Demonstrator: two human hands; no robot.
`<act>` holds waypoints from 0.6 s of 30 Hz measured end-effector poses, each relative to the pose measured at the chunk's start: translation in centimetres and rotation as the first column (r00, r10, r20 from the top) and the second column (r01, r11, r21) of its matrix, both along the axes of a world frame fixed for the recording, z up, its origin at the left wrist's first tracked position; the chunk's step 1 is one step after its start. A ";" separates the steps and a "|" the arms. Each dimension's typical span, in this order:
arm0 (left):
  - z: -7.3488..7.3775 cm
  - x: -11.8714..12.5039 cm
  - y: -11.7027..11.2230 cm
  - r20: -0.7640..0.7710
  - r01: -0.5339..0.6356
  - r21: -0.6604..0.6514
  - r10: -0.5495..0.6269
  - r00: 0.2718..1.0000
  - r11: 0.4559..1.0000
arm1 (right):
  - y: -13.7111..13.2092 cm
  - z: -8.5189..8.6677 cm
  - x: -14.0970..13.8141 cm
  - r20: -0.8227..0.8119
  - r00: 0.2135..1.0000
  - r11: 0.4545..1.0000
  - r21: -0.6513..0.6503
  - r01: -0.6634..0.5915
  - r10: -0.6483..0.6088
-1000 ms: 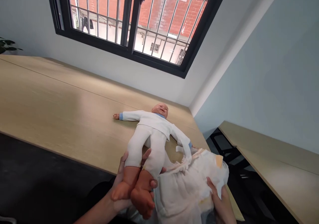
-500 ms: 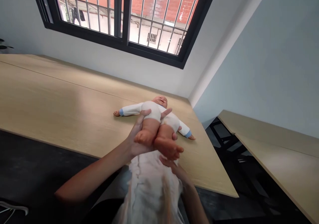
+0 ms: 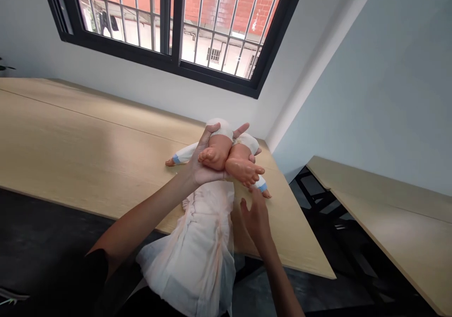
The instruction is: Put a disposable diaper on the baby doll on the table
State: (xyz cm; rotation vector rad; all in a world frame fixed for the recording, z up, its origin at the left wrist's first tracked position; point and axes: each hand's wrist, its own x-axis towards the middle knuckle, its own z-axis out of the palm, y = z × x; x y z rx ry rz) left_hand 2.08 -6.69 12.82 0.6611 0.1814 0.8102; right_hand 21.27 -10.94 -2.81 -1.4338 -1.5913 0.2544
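Frame top: barred window (image 3: 173, 25), pale wood table (image 3: 88, 119) below it, second table (image 3: 381, 199) off right. On the main table, baby doll (image 3: 219, 150) lies on its back, arms out in white sleeves (image 3: 175, 159) with blue cuffs, head hidden behind the raised legs. Disposable nappy (image 3: 190, 256) trails from below the doll over the table's near edge towards me, spread out, pleated face up, nothing visible in it. Where it meets the doll is hidden by my left hand (image 3: 206, 159), which is closed around both ankles, thumb side up, holding the legs high. That pose lifts the lower body and leaves the space under it exposed. Right hand (image 3: 256, 220) is open and empty, fingers (image 3: 245, 209) spread, just beside the nappy, not touching it as far as I can tell, and just below the doll's foot.
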 end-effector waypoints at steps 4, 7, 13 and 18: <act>0.0 0.3 0.4 0.031 0.101 0.034 -0.102 0.994 0.994 | -0.4 0.4 -3.2 0.272 0.903 0.943 -0.083 -0.322 0.333; 0.0 0.4 0.6 0.054 0.141 0.060 -0.144 0.988 0.988 | 0.8 -0.2 -5.4 0.393 0.787 0.877 -0.281 -0.389 0.475; -0.1 -0.2 0.1 0.020 0.104 0.039 -0.104 0.994 0.994 | 4.6 -1.7 -5.0 0.362 0.790 0.854 -0.374 -0.362 0.494; -0.2 -0.3 0.1 -0.075 -0.018 -0.023 0.016 0.997 1.000 | 7.2 -0.6 -4.2 0.289 0.844 0.869 -0.359 -0.341 0.451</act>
